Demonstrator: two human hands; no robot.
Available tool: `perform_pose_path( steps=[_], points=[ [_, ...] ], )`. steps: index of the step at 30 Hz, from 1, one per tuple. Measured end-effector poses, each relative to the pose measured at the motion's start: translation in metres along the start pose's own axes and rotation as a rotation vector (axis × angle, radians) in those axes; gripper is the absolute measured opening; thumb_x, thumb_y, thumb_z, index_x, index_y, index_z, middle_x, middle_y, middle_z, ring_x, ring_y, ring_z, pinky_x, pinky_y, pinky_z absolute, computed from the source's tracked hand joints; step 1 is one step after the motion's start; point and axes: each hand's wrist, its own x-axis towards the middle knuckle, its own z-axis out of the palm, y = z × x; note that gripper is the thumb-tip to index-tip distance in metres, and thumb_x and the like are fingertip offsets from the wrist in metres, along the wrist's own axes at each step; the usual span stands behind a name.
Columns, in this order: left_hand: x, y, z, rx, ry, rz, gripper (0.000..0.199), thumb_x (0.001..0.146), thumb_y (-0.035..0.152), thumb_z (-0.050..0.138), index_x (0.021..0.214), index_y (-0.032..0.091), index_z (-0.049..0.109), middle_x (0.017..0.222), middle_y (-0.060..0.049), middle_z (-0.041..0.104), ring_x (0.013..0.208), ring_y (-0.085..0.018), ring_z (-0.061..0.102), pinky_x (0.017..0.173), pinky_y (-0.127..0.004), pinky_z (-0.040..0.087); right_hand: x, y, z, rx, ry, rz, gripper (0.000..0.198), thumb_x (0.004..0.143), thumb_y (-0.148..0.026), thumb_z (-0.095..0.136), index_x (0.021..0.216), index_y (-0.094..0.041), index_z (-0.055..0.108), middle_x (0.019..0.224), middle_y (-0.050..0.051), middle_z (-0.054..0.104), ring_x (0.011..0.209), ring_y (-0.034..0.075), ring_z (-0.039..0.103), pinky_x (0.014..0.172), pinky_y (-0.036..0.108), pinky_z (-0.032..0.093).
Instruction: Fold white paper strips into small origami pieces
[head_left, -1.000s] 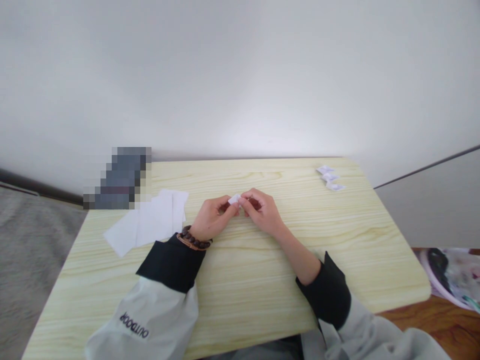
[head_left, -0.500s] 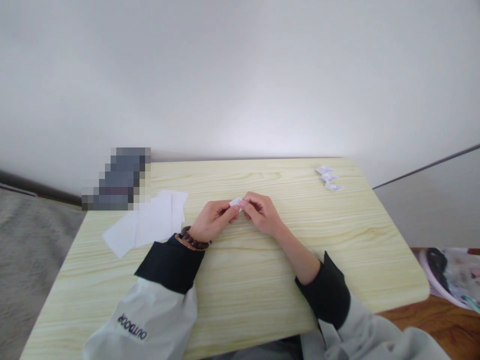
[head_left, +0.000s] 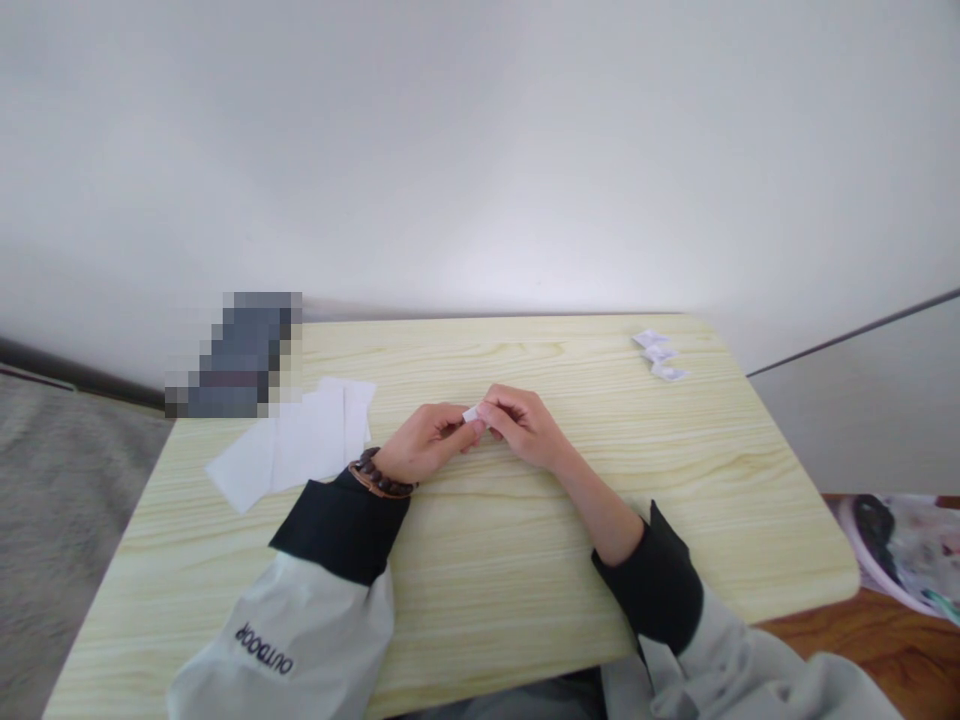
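A small folded piece of white paper (head_left: 470, 414) is pinched between my two hands above the middle of the table. My left hand (head_left: 429, 440) grips its left side with thumb and fingers, and a beaded bracelet circles that wrist. On the other side my right hand (head_left: 523, 428) pinches the paper too, its fingers curled. Most of the paper is hidden by the fingertips. Several white paper sheets (head_left: 309, 440) lie overlapping left of my left hand. Three small folded paper pieces (head_left: 656, 354) rest in a row at the far right.
The light wood-grain table (head_left: 465, 590) stands against a white wall (head_left: 480, 150). A blurred-out dark object (head_left: 240, 350) lies at the table's back left corner. Beyond the right edge, a bin with a bag (head_left: 907, 550) stands on the brown floor.
The folded paper shows less between my fingers and looks narrower. My left thumb has shifted slightly to the right over it. Both hands keep their place.
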Motion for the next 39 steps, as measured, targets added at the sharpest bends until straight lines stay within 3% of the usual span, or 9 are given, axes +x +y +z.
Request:
perform_pose_path(
  steps=[6, 12, 17, 23, 30, 39],
  points=[
    [0.000, 0.000, -0.001, -0.042, -0.061, 0.024, 0.036, 0.089, 0.038, 0.045, 0.061, 0.016, 0.055, 0.058, 0.001, 0.052, 0.057, -0.012, 0.048, 0.057, -0.022, 0.038, 0.000, -0.002, 0.001, -0.036, -0.015, -0.036, 0.030, 0.091, -0.033, 0.045, 0.069, -0.018, 0.058, 0.067, -0.001, 0.054, 0.061, 0.011, 0.049, 0.058, 0.023, 0.037],
    [0.001, -0.002, 0.002, 0.104, -0.007, 0.056, 0.038, 0.089, 0.038, 0.043, 0.061, 0.015, 0.056, 0.057, 0.002, 0.051, 0.057, -0.011, 0.047, 0.057, -0.023, 0.037, 0.001, -0.001, 0.002, -0.090, 0.018, -0.111, 0.028, 0.092, -0.029, 0.046, 0.068, -0.018, 0.057, 0.066, 0.000, 0.053, 0.064, 0.012, 0.050, 0.061, 0.025, 0.038],
    [0.001, -0.004, 0.001, 0.039, 0.030, 0.014, 0.038, 0.090, 0.039, 0.042, 0.064, 0.014, 0.055, 0.059, 0.002, 0.050, 0.057, -0.010, 0.045, 0.055, -0.022, 0.036, 0.000, 0.005, 0.003, -0.012, 0.059, -0.019, 0.027, 0.092, -0.035, 0.047, 0.074, -0.018, 0.057, 0.066, -0.001, 0.054, 0.059, 0.010, 0.048, 0.054, 0.023, 0.035],
    [0.002, -0.010, 0.000, -0.051, 0.149, 0.018, 0.037, 0.091, 0.040, 0.041, 0.067, 0.015, 0.056, 0.065, 0.000, 0.056, 0.064, -0.012, 0.052, 0.065, -0.023, 0.043, 0.000, 0.003, 0.003, -0.036, 0.003, -0.028, 0.030, 0.094, -0.033, 0.042, 0.071, -0.018, 0.053, 0.061, -0.002, 0.048, 0.056, 0.010, 0.042, 0.054, 0.023, 0.033],
    [0.002, -0.006, 0.003, 0.032, 0.226, -0.010, 0.040, 0.092, 0.040, 0.039, 0.068, 0.015, 0.059, 0.065, 0.000, 0.059, 0.065, -0.012, 0.054, 0.065, -0.023, 0.042, 0.000, 0.001, -0.001, -0.041, -0.046, -0.025, 0.034, 0.094, -0.033, 0.041, 0.065, -0.018, 0.049, 0.060, -0.003, 0.045, 0.057, 0.010, 0.040, 0.055, 0.023, 0.032],
    [0.004, -0.006, 0.003, 0.052, 0.222, -0.019, 0.036, 0.090, 0.039, 0.043, 0.066, 0.016, 0.057, 0.061, 0.002, 0.055, 0.060, -0.012, 0.050, 0.060, -0.022, 0.039, -0.001, 0.002, 0.004, -0.113, 0.007, -0.039, 0.029, 0.091, -0.031, 0.046, 0.067, -0.017, 0.054, 0.059, -0.004, 0.043, 0.053, 0.008, 0.038, 0.051, 0.022, 0.029]
  ],
)
